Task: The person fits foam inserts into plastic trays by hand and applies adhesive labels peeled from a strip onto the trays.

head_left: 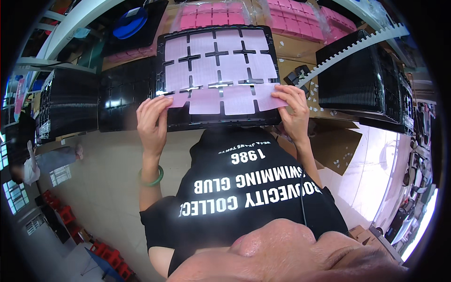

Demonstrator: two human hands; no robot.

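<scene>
Two sheet [239, 100] corners are pinched by left hand [152, 118] and right hand [296, 113]. That likely squares it over the tray [181, 118].

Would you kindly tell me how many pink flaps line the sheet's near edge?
4: the first flap by the left hand, the second flap and third flap between, the fourth flap by the right hand; hands partly hide the outer two.

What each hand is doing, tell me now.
Left hand: partly curled, fingertips at the pink sheeting's near left corner; grip cannot be told.
Right hand: curled fingers over its near right corner; grip unclear.
</scene>
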